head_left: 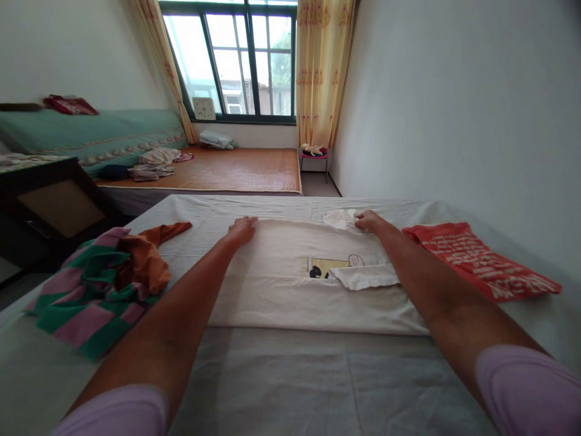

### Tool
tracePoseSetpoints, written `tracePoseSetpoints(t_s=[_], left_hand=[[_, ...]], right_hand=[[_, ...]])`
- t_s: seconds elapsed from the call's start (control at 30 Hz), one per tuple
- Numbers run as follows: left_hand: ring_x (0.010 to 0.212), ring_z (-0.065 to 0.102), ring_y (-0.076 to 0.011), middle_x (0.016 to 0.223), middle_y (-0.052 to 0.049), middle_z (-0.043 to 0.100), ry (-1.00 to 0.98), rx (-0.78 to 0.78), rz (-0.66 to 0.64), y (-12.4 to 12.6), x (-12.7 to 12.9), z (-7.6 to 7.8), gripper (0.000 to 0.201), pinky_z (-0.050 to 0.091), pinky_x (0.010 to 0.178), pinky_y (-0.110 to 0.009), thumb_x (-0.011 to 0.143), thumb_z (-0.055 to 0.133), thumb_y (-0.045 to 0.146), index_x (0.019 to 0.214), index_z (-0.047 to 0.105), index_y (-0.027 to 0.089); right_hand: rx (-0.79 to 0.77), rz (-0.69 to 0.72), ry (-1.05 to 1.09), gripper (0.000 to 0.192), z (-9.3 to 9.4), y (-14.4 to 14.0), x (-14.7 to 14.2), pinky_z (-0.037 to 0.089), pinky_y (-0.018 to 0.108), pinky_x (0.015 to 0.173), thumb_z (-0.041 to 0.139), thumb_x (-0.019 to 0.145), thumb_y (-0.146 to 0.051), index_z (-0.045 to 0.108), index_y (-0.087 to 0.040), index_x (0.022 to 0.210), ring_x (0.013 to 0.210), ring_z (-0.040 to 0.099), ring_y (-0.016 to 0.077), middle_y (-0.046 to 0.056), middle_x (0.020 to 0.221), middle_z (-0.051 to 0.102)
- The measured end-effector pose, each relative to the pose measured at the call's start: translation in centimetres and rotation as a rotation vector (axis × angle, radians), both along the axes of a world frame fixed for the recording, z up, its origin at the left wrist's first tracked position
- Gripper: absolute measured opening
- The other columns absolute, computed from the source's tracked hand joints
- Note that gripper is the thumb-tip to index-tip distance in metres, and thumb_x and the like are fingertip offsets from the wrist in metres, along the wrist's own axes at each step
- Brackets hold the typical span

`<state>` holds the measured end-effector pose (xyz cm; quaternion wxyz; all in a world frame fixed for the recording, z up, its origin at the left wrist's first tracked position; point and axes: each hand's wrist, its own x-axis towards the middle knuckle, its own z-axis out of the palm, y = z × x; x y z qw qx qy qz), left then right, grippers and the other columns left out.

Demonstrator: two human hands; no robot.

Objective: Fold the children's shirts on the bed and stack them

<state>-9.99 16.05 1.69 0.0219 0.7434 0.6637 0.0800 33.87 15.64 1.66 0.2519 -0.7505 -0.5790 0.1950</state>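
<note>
A cream T-shirt point(272, 254) lies in front of me on the white sheet, with its near side folded over in a long strip. Its chest shows a yellow print with a black figure and a speech bubble, and one sleeve is turned back across the print. At the shirt's far left corner, my left hand point(242, 229) has its fingers closed on the edge of the cloth. My right hand point(368, 221) pinches the shirt's fabric at the far right, where the other sleeve sticks out beyond the far edge. Part of the shirt's right end is hidden behind my right forearm.
A red garment with white lettering point(481, 260) lies folded on the right. To the left is a crumpled green-and-pink checked cloth point(86, 297) with an orange-brown garment point(147, 257). Beyond stand a mat-covered bed point(245, 169), a dark cabinet point(59, 200) and a small pink stool point(315, 155).
</note>
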Motion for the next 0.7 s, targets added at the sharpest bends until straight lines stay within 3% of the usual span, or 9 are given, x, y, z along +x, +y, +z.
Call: tracePoseSetpoints(t_s=[0.17, 0.27, 0.33, 0.43, 0.53, 0.7], left_hand=[[0.112, 0.058, -0.0254, 0.118, -0.007, 0.064, -0.035, 0.052, -0.097, -0.6, 0.1, 1.7, 0.042, 0.044, 0.096, -0.034, 0.076, 0.049, 0.023, 0.114, 0.067, 0.023], [0.102, 0.062, -0.0219, 0.106, -0.006, 0.068, -0.193, 0.128, -0.266, -2.9, -1.2, 3.1, 0.036, 0.046, 0.093, -0.030, 0.074, 0.047, 0.025, 0.102, 0.069, 0.019], [0.101, 0.062, -0.0203, 0.105, -0.004, 0.069, -0.307, 0.133, -0.395, -5.5, -2.4, 3.8, 0.033, 0.046, 0.093, -0.030, 0.074, 0.046, 0.026, 0.099, 0.067, 0.019], [0.094, 0.063, -0.0188, 0.099, -0.001, 0.070, -0.329, 0.045, -0.521, -10.1, -4.0, 4.1, 0.025, 0.047, 0.089, -0.030, 0.073, 0.045, 0.025, 0.089, 0.064, 0.021], [0.088, 0.064, -0.0183, 0.092, -0.001, 0.070, -0.277, -0.044, -0.543, -13.9, -4.9, 3.5, 0.023, 0.048, 0.087, -0.030, 0.072, 0.043, 0.021, 0.085, 0.062, 0.021], [0.118, 0.054, -0.0184, 0.126, -0.002, 0.061, -0.295, 0.014, -0.550, -16.0, -5.1, 1.1, 0.054, 0.037, 0.106, -0.033, 0.068, 0.039, 0.012, 0.117, 0.061, 0.022]], right_hand=[[0.122, 0.117, 0.266, 0.029, 2.6, -2.6, -0.6, 0.047, 0.024, 0.057, 0.068, 0.065, -0.033, 0.065, -0.015, 0.087, 0.059, 0.059, 0.0137, 0.000, 0.069, 0.066], [0.266, 0.307, 0.546, 0.034, 4.5, -6.7, -0.2, 0.047, 0.024, 0.059, 0.074, 0.062, -0.041, 0.060, -0.017, 0.082, 0.060, 0.057, 0.0124, -0.001, 0.070, 0.064], [0.255, 0.434, 0.610, 0.037, 5.3, -10.4, 0.4, 0.046, 0.025, 0.061, 0.078, 0.061, -0.042, 0.058, -0.018, 0.080, 0.063, 0.056, 0.0124, -0.001, 0.071, 0.063], [0.095, 0.585, 0.530, 0.037, 5.7, -16.2, 1.2, 0.047, 0.027, 0.068, 0.077, 0.065, -0.044, 0.059, -0.017, 0.082, 0.072, 0.059, 0.0148, 0.001, 0.078, 0.065], [-0.086, 0.737, 0.400, 0.040, 5.1, -20.5, 1.8, 0.048, 0.030, 0.076, 0.073, 0.071, -0.047, 0.064, -0.015, 0.094, 0.084, 0.061, 0.0185, 0.006, 0.091, 0.068], [-0.118, 0.914, 0.101, 0.038, 4.2, -23.8, 1.5, 0.044, 0.036, 0.093, 0.068, 0.075, -0.042, 0.069, -0.022, 0.107, 0.103, 0.059, 0.0244, 0.006, 0.108, 0.067]])
